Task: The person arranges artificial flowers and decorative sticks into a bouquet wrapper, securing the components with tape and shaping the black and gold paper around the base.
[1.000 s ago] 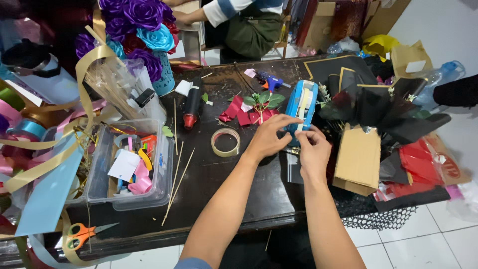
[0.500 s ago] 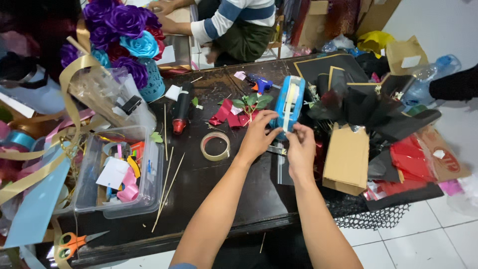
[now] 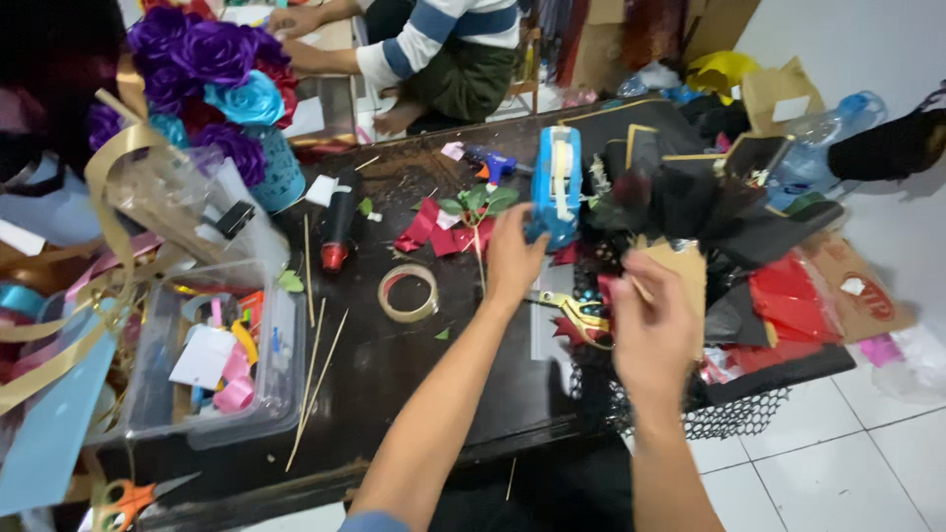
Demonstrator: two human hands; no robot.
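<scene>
The left hand [image 3: 514, 258] grips the blue tape dispenser [image 3: 555, 187] upright near the worktop's [image 3: 394, 374] far edge, steadying it. The right hand [image 3: 655, 330], nearer the right edge, pinches something thin, likely tape pulled free. A tape roll [image 3: 408, 293] lies beside.

The left hand [image 3: 512, 258] closes its grip on the lower end of a blue tape dispenser [image 3: 555, 187], held upright over the dark table [image 3: 394, 384], while the right hand [image 3: 652, 330] pinches something thin (too small to tell what) just beside a brown card piece [image 3: 685, 271]. Yellow-handled scissors [image 3: 576, 310] lie between the hands, a clear tape roll [image 3: 408, 293] sits left of them, and wooden sticks [image 3: 317, 379] lie beside a clear plastic bin [image 3: 212, 369]. Purple and blue paper roses [image 3: 212, 74] stand at the far left, near another person's striped sleeve [image 3: 434, 34].
</scene>
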